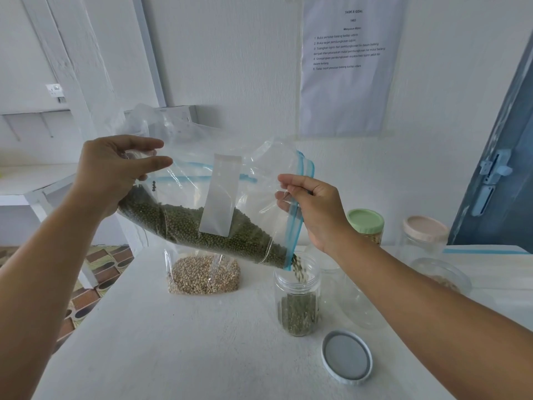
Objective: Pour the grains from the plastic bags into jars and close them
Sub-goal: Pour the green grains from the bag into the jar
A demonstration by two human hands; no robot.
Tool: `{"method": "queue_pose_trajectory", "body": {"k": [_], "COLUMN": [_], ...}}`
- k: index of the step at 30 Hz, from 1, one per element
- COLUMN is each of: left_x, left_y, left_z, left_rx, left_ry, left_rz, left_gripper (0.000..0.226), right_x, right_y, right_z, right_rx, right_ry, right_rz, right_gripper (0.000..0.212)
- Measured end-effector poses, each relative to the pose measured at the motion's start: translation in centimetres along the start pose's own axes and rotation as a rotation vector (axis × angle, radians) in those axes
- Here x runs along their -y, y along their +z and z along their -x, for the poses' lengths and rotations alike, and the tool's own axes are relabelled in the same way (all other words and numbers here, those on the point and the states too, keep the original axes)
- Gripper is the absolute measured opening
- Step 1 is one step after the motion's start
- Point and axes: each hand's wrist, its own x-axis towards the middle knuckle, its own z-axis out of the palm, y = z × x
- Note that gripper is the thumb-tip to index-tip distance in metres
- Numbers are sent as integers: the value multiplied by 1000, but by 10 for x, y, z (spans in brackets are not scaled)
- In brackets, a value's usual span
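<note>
A clear zip bag of green grains (pixel 202 223) hangs tilted over the white table (pixel 178 336), its blue-zip mouth pointing down to the right. My left hand (pixel 115 174) pinches the bag's raised bottom end. My right hand (pixel 314 209) pinches the blue zip edge. Green grains stream from the mouth into an open clear jar (pixel 298 304), which is partly filled. The jar's white lid (pixel 347 356) lies upside down on the table in front of it. A second bag of pale beige grains (pixel 203 274) lies on the table behind the tilted bag.
At the back right stand a jar with a green lid (pixel 366 225) and a jar with a pink lid (pixel 424 235), with a clear empty jar (pixel 441 275) lying near them. A printed sheet (pixel 346 64) hangs on the wall. Patterned floor (pixel 95 272) shows past the table's left edge.
</note>
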Motion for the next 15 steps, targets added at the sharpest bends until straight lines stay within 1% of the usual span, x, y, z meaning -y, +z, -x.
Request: {"method": "queue_pose_trajectory", "body": {"k": [8, 15], "left_x": [2, 1], "left_y": [-3, -2], "left_z": [-4, -9], "left_rx": [5, 4], "left_ry": [-10, 17], "left_rz": [3, 10], "left_gripper": [33, 36], "right_x": [4, 7], "right_y": [2, 2], "right_z": [-2, -2], "right_rx": [0, -7], "right_ry": [-6, -12], "right_rz": [2, -2], "right_gripper": [23, 24]}}
